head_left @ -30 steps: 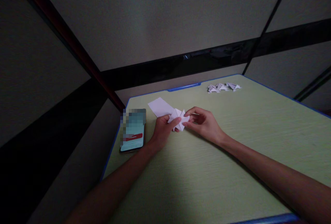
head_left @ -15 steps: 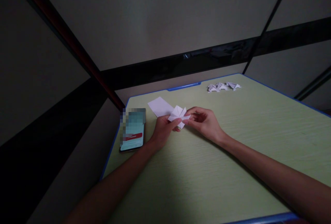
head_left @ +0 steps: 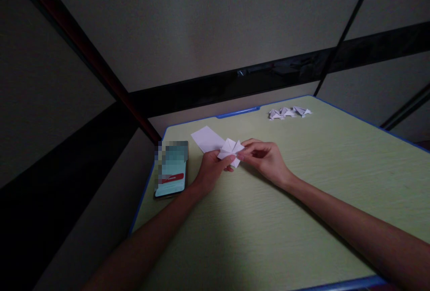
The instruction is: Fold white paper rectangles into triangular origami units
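Pinching the folded paper (head_left: 230,147), the left hand (head_left: 211,171) has its thumb on top. The right hand (head_left: 268,159) pinches the folded paper's right side. It is between both hands, over the tabletop (head_left: 268,233), near a flat sheet (head_left: 205,139). A phone (head_left: 174,165) lies at left. Three little paper shapes (head_left: 286,112) sit far back.

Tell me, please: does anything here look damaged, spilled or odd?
Nothing looks spilled or damaged; the folded paper and flat sheet seem intact. Only blocky pixels hiding part of the phone look odd.
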`<move>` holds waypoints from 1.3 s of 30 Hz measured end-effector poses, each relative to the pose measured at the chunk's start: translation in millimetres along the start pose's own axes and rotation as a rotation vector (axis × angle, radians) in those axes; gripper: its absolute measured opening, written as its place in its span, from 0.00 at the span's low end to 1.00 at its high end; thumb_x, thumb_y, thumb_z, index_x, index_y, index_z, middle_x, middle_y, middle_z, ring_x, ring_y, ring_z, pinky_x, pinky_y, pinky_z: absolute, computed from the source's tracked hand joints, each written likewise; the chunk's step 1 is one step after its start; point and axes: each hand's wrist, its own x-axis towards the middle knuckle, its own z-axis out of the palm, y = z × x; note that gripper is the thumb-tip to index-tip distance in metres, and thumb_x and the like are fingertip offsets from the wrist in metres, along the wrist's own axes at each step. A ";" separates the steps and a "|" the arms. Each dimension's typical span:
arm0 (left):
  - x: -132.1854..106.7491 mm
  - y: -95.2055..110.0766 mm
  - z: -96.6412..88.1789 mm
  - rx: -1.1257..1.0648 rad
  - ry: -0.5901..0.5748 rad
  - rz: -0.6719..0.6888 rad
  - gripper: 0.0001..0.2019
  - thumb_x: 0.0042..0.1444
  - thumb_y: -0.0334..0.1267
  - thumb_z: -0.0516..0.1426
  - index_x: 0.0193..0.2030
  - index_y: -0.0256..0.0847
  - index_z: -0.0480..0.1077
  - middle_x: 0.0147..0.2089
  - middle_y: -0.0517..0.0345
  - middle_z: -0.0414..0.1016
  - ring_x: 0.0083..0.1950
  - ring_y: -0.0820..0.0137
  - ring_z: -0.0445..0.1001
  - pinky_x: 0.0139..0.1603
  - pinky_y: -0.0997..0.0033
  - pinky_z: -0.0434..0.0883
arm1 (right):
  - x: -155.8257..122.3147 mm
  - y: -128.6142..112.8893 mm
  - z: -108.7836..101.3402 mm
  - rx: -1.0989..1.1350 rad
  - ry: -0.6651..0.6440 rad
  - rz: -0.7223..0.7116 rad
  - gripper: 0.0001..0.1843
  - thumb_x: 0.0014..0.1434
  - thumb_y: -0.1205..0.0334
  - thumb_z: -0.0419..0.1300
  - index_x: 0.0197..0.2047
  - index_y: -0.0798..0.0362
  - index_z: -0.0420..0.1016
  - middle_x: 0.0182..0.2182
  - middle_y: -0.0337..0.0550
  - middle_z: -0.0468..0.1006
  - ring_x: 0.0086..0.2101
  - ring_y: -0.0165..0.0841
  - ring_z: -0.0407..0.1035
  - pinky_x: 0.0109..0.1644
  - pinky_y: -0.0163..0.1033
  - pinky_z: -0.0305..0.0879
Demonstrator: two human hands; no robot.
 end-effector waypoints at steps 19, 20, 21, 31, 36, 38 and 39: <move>1.1 0.8 -1.1 -0.264 -0.049 -0.067 0.04 0.36 0.33 0.58 0.19 0.32 0.69 0.19 0.59 0.70 0.21 0.76 0.66 0.21 0.76 0.62 | 0.4 0.7 -9.6 -0.193 -0.183 -0.145 0.07 0.42 0.65 0.63 0.18 0.56 0.72 0.32 0.41 0.66 0.31 0.27 0.63 0.34 0.35 0.60; 1.5 1.0 -2.0 -0.265 -0.061 -0.079 0.05 0.36 0.33 0.59 0.19 0.33 0.69 0.19 0.59 0.70 0.21 0.76 0.66 0.21 0.76 0.63 | 0.1 0.2 -9.7 -0.204 -0.186 -0.140 0.07 0.42 0.64 0.63 0.17 0.56 0.72 0.32 0.42 0.66 0.31 0.27 0.63 0.34 0.35 0.60; 1.7 1.2 -3.0 -0.264 -0.072 -0.092 0.05 0.36 0.34 0.59 0.20 0.33 0.69 0.19 0.59 0.70 0.21 0.75 0.66 0.21 0.76 0.63 | -0.1 -0.3 -9.7 -0.214 -0.190 -0.138 0.07 0.42 0.64 0.63 0.17 0.56 0.71 0.33 0.42 0.66 0.31 0.27 0.63 0.33 0.35 0.60; 2.6 -3.1 -6.4 -0.078 -0.108 -0.103 0.10 0.37 0.39 0.61 0.24 0.33 0.70 0.21 0.59 0.71 0.22 0.76 0.66 0.23 0.77 0.62 | -2.3 -3.3 -9.9 -0.309 -0.275 -0.198 0.07 0.45 0.68 0.60 0.18 0.57 0.71 0.33 0.42 0.65 0.32 0.27 0.64 0.36 0.35 0.60; 2.0 0.1 -5.6 -0.064 -0.119 -0.130 0.09 0.37 0.38 0.61 0.22 0.32 0.71 0.20 0.59 0.71 0.21 0.76 0.67 0.24 0.77 0.62 | -1.2 -3.7 -11.7 -0.315 -0.289 -0.210 0.08 0.45 0.68 0.60 0.17 0.57 0.70 0.33 0.42 0.65 0.33 0.28 0.64 0.38 0.36 0.60; 0.6 2.0 -4.5 -0.033 -0.090 -0.117 0.09 0.37 0.38 0.61 0.21 0.32 0.70 0.19 0.59 0.71 0.21 0.76 0.66 0.23 0.77 0.62 | -1.1 -4.2 -11.6 -0.313 -0.291 -0.201 0.09 0.45 0.68 0.60 0.17 0.57 0.69 0.33 0.43 0.65 0.34 0.28 0.64 0.38 0.36 0.60; -0.4 3.1 -3.8 -0.008 -0.065 -0.101 0.09 0.37 0.38 0.61 0.20 0.32 0.70 0.19 0.59 0.70 0.21 0.76 0.66 0.23 0.77 0.62 | -1.1 -4.6 -11.2 -0.308 -0.290 -0.191 0.09 0.45 0.68 0.60 0.17 0.57 0.69 0.34 0.43 0.65 0.34 0.29 0.64 0.38 0.36 0.60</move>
